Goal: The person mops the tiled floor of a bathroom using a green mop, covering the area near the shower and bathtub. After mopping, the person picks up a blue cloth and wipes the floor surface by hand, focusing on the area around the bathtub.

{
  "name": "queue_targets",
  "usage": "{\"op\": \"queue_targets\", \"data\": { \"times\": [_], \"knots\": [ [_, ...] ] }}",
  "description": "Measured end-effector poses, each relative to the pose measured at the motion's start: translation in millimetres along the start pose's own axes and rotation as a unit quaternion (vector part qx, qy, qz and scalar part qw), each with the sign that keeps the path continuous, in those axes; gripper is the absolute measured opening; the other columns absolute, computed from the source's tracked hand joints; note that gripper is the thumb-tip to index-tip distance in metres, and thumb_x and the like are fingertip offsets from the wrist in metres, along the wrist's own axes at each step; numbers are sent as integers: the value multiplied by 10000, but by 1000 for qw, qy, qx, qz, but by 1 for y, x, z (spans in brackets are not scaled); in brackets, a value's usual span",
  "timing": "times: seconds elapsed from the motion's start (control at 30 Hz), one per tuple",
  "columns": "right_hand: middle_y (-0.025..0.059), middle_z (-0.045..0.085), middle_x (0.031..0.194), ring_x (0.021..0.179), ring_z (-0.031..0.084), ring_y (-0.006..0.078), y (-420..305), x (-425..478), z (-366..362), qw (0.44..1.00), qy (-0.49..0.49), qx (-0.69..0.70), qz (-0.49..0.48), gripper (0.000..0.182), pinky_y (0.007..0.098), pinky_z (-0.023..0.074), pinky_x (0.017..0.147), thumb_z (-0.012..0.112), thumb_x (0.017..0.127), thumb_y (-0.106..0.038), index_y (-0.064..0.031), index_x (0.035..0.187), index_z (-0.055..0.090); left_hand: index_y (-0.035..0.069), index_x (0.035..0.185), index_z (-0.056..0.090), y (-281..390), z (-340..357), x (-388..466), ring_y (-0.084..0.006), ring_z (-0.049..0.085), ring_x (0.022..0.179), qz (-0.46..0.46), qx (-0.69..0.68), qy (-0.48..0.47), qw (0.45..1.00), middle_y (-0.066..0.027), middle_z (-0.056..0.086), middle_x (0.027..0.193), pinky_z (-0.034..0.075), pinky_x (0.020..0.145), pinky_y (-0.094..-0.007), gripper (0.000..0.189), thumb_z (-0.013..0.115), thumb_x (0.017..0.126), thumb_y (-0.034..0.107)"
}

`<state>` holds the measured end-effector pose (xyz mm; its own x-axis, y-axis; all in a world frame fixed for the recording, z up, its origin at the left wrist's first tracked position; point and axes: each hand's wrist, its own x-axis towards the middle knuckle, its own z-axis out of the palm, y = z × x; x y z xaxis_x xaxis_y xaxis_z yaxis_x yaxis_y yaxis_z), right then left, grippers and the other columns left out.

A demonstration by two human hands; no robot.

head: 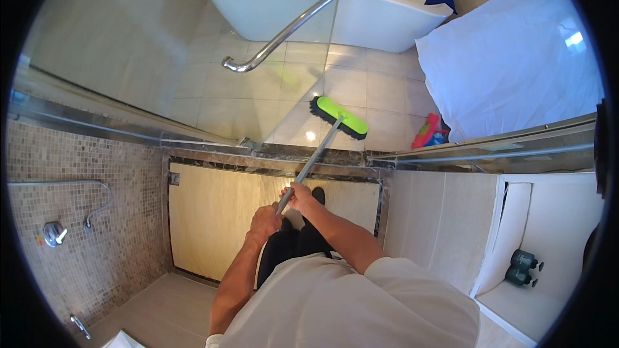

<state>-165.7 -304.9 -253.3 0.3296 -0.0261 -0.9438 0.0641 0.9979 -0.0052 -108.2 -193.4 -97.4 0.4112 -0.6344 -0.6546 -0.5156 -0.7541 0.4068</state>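
Note:
My left hand (265, 222) grips the upper part of a grey metal broom handle (313, 160). Further down the same handle, my right hand (299, 196) is closed around it. The handle slants away over the dark stone threshold (309, 154) of the shower. At its far end is a broom head (340, 116) with a lime-green top and dark bristles, on the beige tiled floor (387, 92) outside. I stand on the shower floor (213, 217), with one dark shoe (318, 195) showing.
A glass panel with a curved chrome handle (290, 29) is ahead on the left. Beyond is a white bathtub (387, 24); a white sheet (508, 63) hangs at right, near a pink-red bottle (426, 130). A mixer tap (54, 234) is on the mosaic wall; dark pump bottles (521, 268) stand in a niche.

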Motion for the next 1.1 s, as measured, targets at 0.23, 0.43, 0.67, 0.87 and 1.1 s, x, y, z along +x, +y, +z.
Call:
{"op": "queue_targets", "data": {
  "times": [0.23,0.43,0.67,0.87,1.1],
  "knots": [
    [102,491,650,557,499,250,8,-19,40,997,64,-36,-19,165,410,416,471,571,849,-161,-7,869,516,72,1113,560,11,-20,41,-385,607,839,-18,10,1,1000,-214,636,873,475,744,-472,356,597,803,244],
    [63,488,624,479,463,188,-5,-17,74,998,31,0,-47,132,348,378,419,575,837,-132,-22,774,539,71,1047,585,5,-47,80,-376,606,863,27,35,-18,999,-201,641,907,479,749,-458,291,557,818,249],
    [58,507,621,497,493,188,-30,12,86,994,-1,-2,-112,175,350,379,426,571,839,-142,-29,716,520,72,1082,555,-3,-52,131,-373,608,877,89,35,-26,995,-199,642,922,479,754,-468,318,569,806,230],
    [69,501,609,490,484,196,-67,10,102,984,74,-33,-160,209,373,368,425,544,866,-186,-25,736,520,51,1075,561,18,-60,159,-404,601,822,119,12,-11,993,-229,632,872,473,727,-480,336,557,804,249],
    [105,518,686,565,499,216,-124,53,96,973,124,-108,-165,232,403,377,473,542,859,-203,21,803,520,9,965,554,56,-77,199,-422,600,822,166,-9,-11,986,-268,619,837,472,715,-507,296,571,792,248]
  ]
}}
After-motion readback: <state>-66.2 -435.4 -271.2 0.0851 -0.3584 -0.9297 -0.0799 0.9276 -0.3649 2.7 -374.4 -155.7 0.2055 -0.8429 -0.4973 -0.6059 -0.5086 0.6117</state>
